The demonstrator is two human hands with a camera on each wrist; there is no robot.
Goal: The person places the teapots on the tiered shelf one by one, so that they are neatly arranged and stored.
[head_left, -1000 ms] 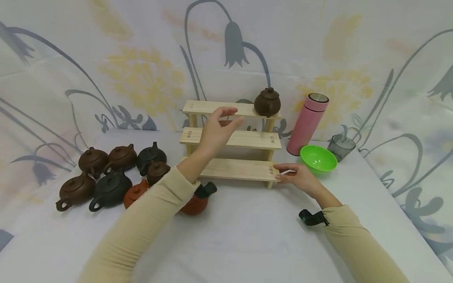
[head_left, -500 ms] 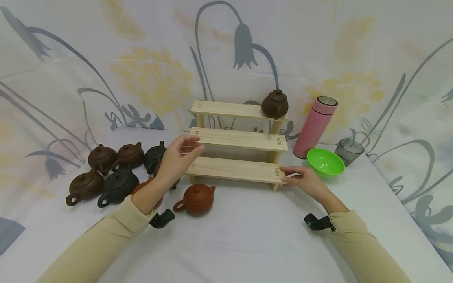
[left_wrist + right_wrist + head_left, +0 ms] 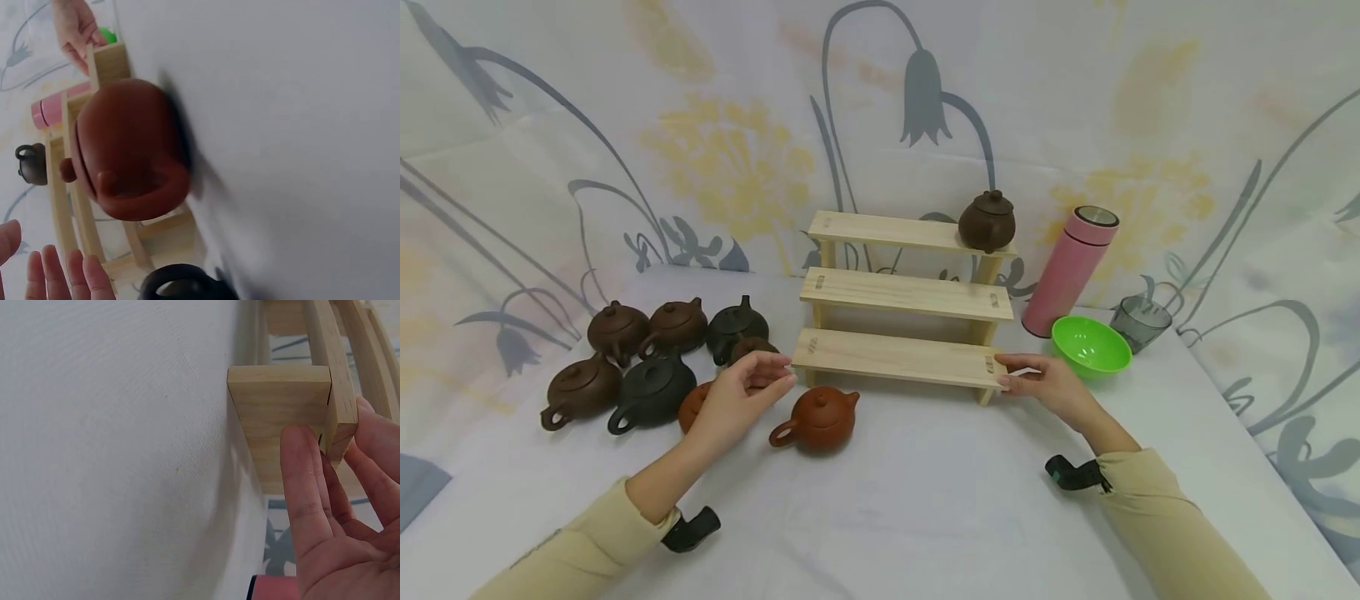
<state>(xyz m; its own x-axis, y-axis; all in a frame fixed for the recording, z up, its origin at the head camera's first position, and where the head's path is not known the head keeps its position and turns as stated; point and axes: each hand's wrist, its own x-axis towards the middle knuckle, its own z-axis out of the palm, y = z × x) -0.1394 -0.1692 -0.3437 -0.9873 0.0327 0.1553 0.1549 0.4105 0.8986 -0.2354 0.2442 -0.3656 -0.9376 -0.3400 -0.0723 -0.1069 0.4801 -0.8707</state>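
Note:
My left hand (image 3: 737, 400) hovers beside the teapots with nothing in it, its fingers loosely bent. An orange-red teapot (image 3: 822, 421) stands just right of that hand and fills the middle of the left wrist view. Partly behind the hand are another orange-red teapot (image 3: 694, 405) and a small brown teapot (image 3: 752, 348). My right hand (image 3: 1048, 387) holds the right end of the lowest board of a three-step wooden stand (image 3: 895, 357). In the right wrist view, that hand's thumb and fingers pinch the board's end (image 3: 340, 428). A brown teapot (image 3: 987, 222) sits on the top step, at the right.
At the left stand more teapots, brown (image 3: 582, 389) and black (image 3: 658, 390), close together. Right of the stand are a pink thermos (image 3: 1070, 271), a green bowl (image 3: 1090, 348) and a grey clear cup (image 3: 1141, 323). A patterned cloth (image 3: 722, 167) hangs behind.
My left hand has come down and leftward from in front of the stand's upper steps to beside the teapots. The right hand keeps its hold on the lowest board. The head view has shifted slightly.

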